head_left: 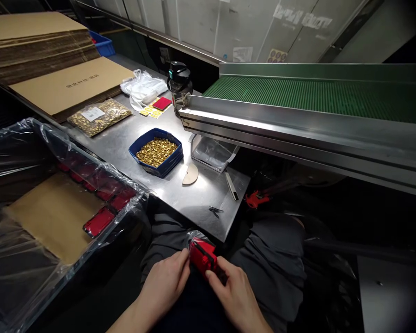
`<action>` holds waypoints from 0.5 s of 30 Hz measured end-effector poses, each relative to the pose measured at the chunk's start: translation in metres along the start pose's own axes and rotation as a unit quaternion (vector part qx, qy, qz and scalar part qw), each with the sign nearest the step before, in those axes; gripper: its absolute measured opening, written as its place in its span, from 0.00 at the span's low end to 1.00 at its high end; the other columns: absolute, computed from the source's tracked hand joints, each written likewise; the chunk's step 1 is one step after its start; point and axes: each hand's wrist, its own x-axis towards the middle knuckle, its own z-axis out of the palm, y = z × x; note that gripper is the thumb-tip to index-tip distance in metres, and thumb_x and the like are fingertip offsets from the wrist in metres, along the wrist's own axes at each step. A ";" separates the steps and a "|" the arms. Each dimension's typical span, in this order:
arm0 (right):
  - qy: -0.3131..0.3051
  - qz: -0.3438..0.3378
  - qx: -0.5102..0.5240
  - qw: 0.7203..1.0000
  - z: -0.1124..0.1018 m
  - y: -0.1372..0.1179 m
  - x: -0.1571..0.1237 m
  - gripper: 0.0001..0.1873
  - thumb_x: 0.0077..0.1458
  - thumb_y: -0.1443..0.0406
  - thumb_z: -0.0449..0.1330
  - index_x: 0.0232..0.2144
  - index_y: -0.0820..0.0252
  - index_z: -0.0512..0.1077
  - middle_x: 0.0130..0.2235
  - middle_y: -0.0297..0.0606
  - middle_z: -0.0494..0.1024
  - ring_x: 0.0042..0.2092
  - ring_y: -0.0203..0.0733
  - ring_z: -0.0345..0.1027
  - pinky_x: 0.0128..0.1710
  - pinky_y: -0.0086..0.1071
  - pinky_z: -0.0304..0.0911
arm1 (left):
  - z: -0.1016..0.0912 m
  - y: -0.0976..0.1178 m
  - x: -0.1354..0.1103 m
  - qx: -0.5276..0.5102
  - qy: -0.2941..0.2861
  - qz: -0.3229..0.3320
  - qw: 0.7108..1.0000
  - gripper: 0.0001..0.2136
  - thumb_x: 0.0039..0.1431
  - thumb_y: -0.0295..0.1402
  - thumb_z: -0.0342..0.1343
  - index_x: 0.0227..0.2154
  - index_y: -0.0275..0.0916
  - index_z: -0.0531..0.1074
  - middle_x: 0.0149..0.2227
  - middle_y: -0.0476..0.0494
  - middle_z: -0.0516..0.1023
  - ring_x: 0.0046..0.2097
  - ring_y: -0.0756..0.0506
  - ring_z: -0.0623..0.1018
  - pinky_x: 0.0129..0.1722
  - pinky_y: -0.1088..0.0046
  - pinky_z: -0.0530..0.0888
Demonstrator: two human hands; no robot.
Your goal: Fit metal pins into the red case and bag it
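Over my lap is a small red and black case point(201, 256), partly covered at its far end by a clear plastic bag point(194, 236). My left hand point(169, 273) has its fingers closed at the left edge of the case, where the plastic is. From the right, my right hand point(233, 284) grips the near end of the case between thumb and fingers. Similar red cases point(100, 221) lie along the right side inside the plastic-lined box at left. Small pliers point(215, 211) rest on the metal table point(201, 199) just beyond my hands.
On the table stand a blue bin point(175, 166) of small brass-coloured parts, a clear tray point(211, 152), a utility knife point(231, 186) and a black-lidded bottle point(180, 85). A green conveyor point(298, 97) runs off right. Cardboard sheets point(79, 83) are stacked at back left.
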 end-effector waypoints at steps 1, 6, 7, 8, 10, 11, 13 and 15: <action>-0.003 -0.021 -0.021 1.000 0.001 0.001 0.000 0.08 0.64 0.62 0.55 0.37 0.53 0.74 0.35 0.32 0.79 0.36 0.40 0.72 0.36 0.29 0.58 | 0.000 0.001 -0.001 -0.002 0.001 0.013 1.000 0.11 0.71 0.33 0.41 0.44 0.44 0.69 0.40 0.47 0.80 0.39 0.44 0.81 0.36 0.69 0.71; -0.033 -0.103 -0.164 0.981 0.009 0.009 0.000 0.10 0.58 0.70 0.55 0.39 0.53 0.72 0.39 0.35 0.78 0.39 0.43 0.73 0.38 0.32 0.57 | 0.012 -0.001 -0.001 0.075 0.101 0.118 0.985 0.10 0.71 0.31 0.41 0.41 0.41 0.67 0.36 0.44 0.80 0.36 0.43 0.82 0.34 0.69 0.74; -0.037 -0.106 -0.176 0.978 0.010 0.010 0.002 0.10 0.57 0.70 0.55 0.39 0.54 0.73 0.39 0.36 0.79 0.40 0.44 0.73 0.38 0.33 0.57 | 0.015 -0.001 0.000 0.094 0.120 0.149 0.977 0.09 0.70 0.30 0.42 0.40 0.41 0.67 0.34 0.44 0.80 0.34 0.43 0.81 0.33 0.69 0.74; -0.039 -0.106 -0.180 0.977 0.010 0.011 0.003 0.10 0.57 0.70 0.56 0.40 0.54 0.73 0.39 0.37 0.79 0.40 0.45 0.73 0.37 0.33 0.56 | 0.019 0.000 0.000 0.109 0.131 0.182 0.969 0.08 0.69 0.29 0.43 0.40 0.41 0.67 0.33 0.44 0.79 0.33 0.43 0.81 0.32 0.69 0.74; -0.038 -0.100 -0.169 0.980 0.009 0.010 0.008 0.10 0.56 0.70 0.56 0.39 0.54 0.73 0.39 0.38 0.79 0.40 0.46 0.73 0.36 0.34 0.55 | 0.023 0.004 0.000 0.117 0.132 0.239 0.955 0.07 0.67 0.27 0.44 0.41 0.41 0.67 0.33 0.44 0.79 0.33 0.43 0.81 0.30 0.69 0.73; -0.034 -0.094 -0.159 0.982 0.008 0.009 0.011 0.09 0.56 0.70 0.56 0.38 0.54 0.73 0.38 0.38 0.79 0.39 0.45 0.73 0.36 0.33 0.54 | 0.024 0.007 0.000 0.106 0.125 0.257 0.953 0.07 0.66 0.27 0.44 0.40 0.41 0.67 0.33 0.44 0.78 0.32 0.43 0.80 0.29 0.69 0.72; -0.025 -0.081 -0.130 0.988 0.005 0.006 0.015 0.06 0.57 0.69 0.55 0.36 0.54 0.71 0.37 0.36 0.79 0.39 0.44 0.72 0.35 0.33 0.53 | 0.022 0.015 -0.001 0.055 0.100 0.255 0.960 0.07 0.67 0.27 0.43 0.36 0.42 0.65 0.31 0.45 0.77 0.29 0.45 0.78 0.27 0.70 0.69; -0.020 -0.067 -0.090 0.994 0.004 0.001 0.018 0.05 0.58 0.68 0.55 0.33 0.55 0.70 0.35 0.35 0.79 0.36 0.41 0.71 0.34 0.32 0.52 | 0.019 0.022 -0.003 -0.022 0.064 0.200 0.977 0.09 0.69 0.30 0.43 0.32 0.43 0.62 0.28 0.48 0.75 0.27 0.47 0.75 0.27 0.70 0.66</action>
